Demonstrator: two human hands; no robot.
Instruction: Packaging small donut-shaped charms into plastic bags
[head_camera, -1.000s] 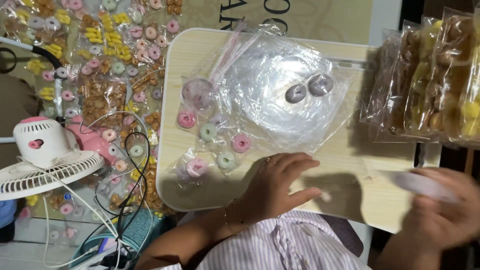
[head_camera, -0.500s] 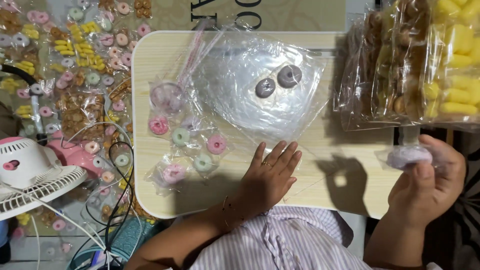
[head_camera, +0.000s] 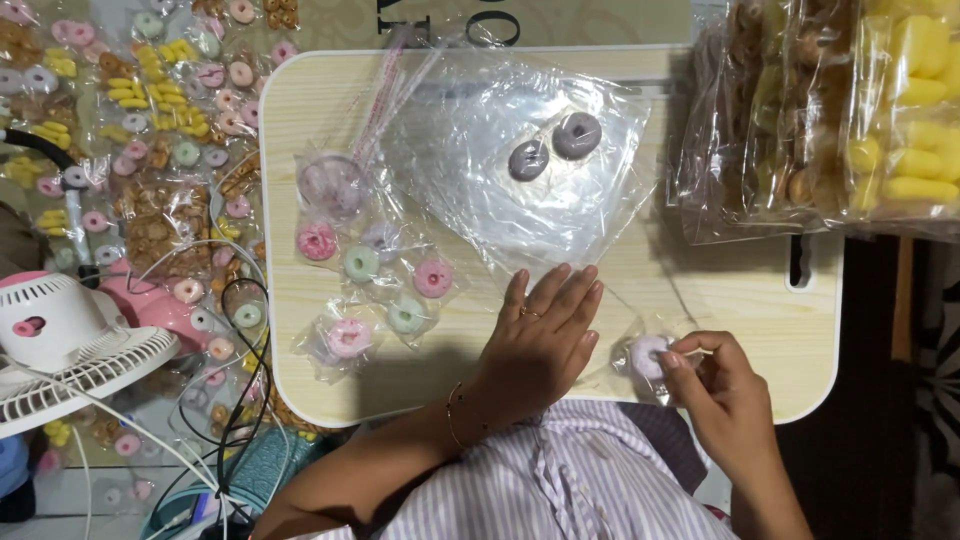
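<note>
Pinching one bagged pale ring (head_camera: 646, 355), the right hand (head_camera: 722, 392) works beside the flat, empty left hand (head_camera: 540, 345); two purple rings (head_camera: 553, 146) lie bagged.

Pale wood lap table (head_camera: 760, 290); white fan (head_camera: 70, 340), perhaps on floor.

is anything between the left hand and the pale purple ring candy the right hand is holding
Nothing visible. The left hand lies flat on the light wooden table, and the right hand pinches the pale purple ring candy in its clear wrapper just beside it. Only bare tabletop and a bit of clear wrapper lie between them.
</note>
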